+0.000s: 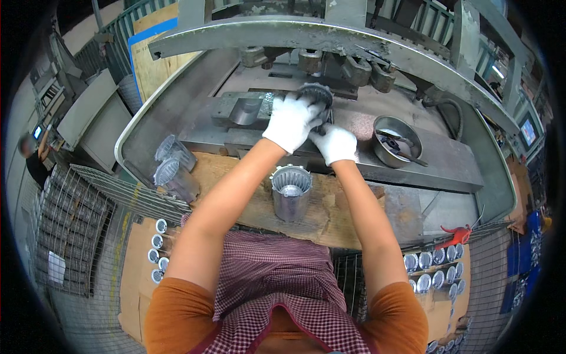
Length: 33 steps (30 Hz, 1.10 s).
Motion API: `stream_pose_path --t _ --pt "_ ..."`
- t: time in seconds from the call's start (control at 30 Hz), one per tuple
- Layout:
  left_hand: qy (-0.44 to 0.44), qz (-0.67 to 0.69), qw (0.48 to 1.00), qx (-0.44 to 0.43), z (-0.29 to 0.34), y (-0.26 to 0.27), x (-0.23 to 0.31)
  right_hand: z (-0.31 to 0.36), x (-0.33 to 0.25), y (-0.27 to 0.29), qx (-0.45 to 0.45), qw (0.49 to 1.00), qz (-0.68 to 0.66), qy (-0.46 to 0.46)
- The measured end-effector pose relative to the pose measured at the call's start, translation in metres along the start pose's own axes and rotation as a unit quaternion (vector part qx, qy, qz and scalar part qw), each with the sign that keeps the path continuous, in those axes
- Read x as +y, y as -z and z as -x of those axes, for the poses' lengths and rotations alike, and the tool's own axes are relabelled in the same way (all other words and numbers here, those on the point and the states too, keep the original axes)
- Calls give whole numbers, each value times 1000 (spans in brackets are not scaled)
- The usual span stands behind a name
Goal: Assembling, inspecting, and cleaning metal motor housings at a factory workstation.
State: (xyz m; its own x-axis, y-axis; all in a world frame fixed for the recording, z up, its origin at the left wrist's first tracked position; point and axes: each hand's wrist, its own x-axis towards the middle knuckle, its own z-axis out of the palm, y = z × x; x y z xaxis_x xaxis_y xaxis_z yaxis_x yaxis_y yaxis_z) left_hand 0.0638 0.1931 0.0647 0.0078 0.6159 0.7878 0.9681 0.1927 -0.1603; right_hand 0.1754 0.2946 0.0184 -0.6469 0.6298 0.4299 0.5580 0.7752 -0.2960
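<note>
My left hand [292, 123], in a white glove, is wrapped over a dark finned metal cylinder [317, 93] at the machine's fixture. Close to the cylinder's lower end is my right hand [336, 144], also gloved, with its fingers curled in; what they grip is hidden. A steel block with a rounded hollow [244, 111] lies left of the cylinder. Nearer to me, a silvery finned metal cup [292, 197] stands upright on a wooden board [330, 218]. Two similar cups [177, 177] lean together at the board's left end.
A metal bowl [382, 154] with dark tools inside sits right of my hands. Across the back runs a heavy steel beam [306, 32]. A red-handled tool [455, 235] lies at the right rim. Finned parts stand on cardboard [138, 268] at both sides. Another person [39, 162] is far left.
</note>
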Motion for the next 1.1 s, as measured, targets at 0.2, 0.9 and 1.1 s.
stream_pose_path --t 0.2,0.9,1.1 --pt "93 138 976 -137 14 86 -32 -18 -6 3 -75 997 20 -26" --pt "632 414 644 -115 176 122 -144 113 55 64 128 991 -39 25" --pt "514 635 576 7 103 82 -124 196 142 144 226 964 9 -140"
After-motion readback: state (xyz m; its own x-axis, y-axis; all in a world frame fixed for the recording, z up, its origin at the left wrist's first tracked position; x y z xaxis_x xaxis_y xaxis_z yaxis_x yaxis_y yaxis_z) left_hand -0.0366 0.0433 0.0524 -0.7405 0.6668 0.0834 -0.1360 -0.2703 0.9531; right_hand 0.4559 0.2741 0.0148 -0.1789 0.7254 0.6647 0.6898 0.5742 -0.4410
